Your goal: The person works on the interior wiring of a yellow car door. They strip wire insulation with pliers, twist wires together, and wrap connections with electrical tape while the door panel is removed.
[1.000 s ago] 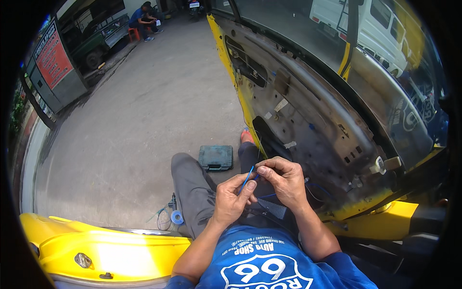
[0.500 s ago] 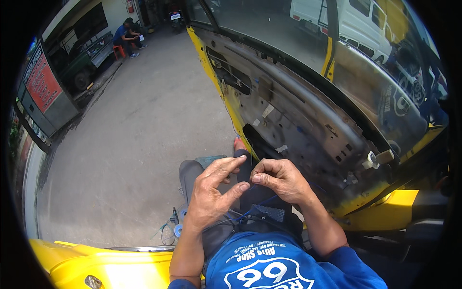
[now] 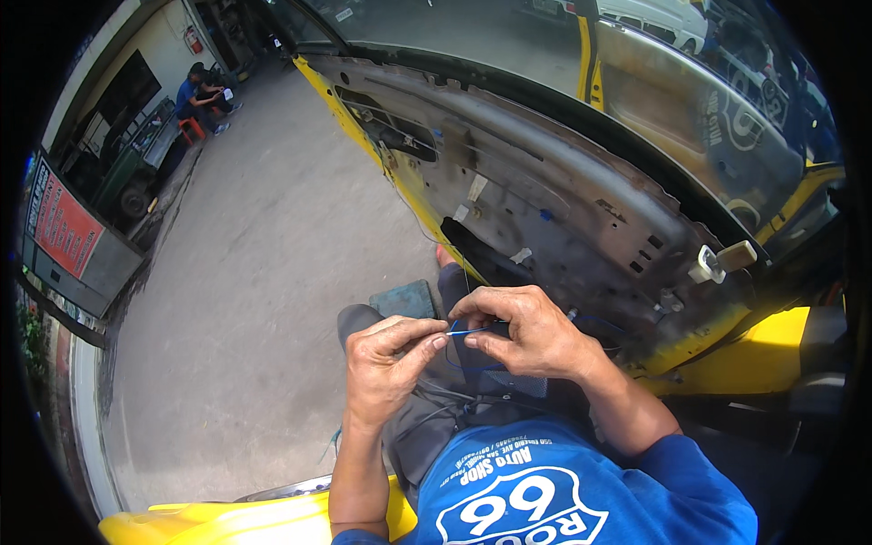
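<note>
My left hand [image 3: 389,361] pinches the end of a thin blue wire [image 3: 465,332] between thumb and fingertips, above my lap. Close beside it, my right hand [image 3: 529,334] has its fingers curled round the same wire. A pale stretch, perhaps bare or white, shows between the two pinches. Blue wire loops down below the hands over my dark trousers. A thin dark wire [image 3: 465,265] rises from the right hand's fingers toward the yellow edge of an open car door [image 3: 554,182], whose inner metal is bare of trim. What lies inside the right palm is hidden.
A white door catch or handle piece [image 3: 707,265] sticks out from the door. Yellow bodywork [image 3: 245,516] lies at lower left. A flat teal-grey pad [image 3: 406,300] rests on the concrete by my knee. Farther off, a person in blue [image 3: 195,100] sits near a red sign [image 3: 68,227].
My left hand has gone from spread fingers to a pinch on the blue wire, meeting the right hand. The view has shifted, so the door and the seated person appear farther left.
</note>
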Available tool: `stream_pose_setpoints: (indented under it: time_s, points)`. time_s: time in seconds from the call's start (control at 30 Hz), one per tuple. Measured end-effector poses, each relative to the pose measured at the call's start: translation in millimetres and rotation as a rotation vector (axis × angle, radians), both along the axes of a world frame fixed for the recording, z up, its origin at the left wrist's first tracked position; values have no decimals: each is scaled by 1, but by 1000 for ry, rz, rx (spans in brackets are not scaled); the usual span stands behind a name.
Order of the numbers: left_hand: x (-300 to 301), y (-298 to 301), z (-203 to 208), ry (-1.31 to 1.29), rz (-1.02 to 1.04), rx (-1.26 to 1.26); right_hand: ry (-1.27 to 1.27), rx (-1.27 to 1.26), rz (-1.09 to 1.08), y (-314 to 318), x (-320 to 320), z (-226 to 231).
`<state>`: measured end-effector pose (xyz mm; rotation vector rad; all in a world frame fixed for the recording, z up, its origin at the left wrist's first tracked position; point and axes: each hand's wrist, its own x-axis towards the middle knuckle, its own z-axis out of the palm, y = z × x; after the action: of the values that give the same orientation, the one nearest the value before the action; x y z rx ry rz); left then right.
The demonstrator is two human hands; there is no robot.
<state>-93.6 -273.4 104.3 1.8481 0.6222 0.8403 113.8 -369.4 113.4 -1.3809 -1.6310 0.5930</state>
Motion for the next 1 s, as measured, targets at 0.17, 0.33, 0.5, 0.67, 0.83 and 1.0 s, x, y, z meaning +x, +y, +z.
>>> stream_pose_setpoints:
  time_s: [0.17,0.33,0.5,0.67,0.83,1.0]
  points:
    - [0,-4,-3,84,10,237,-196,268,-36,1,0,-10]
    - [4,-12,-7,133,11,405,-360,344,-188,3,-8,-26]
    - [6,-14,-15,154,-16,449,-267,82,-225,-7,-12,-32]
    - [8,-8,-26,169,-35,377,77,-136,-73,-17,-2,-24]
    - [7,-9,-31,147,-75,253,-289,239,-61,-13,-1,-34]
    - [7,-11,-35,159,-91,328,-354,227,-166,-16,-8,-50]
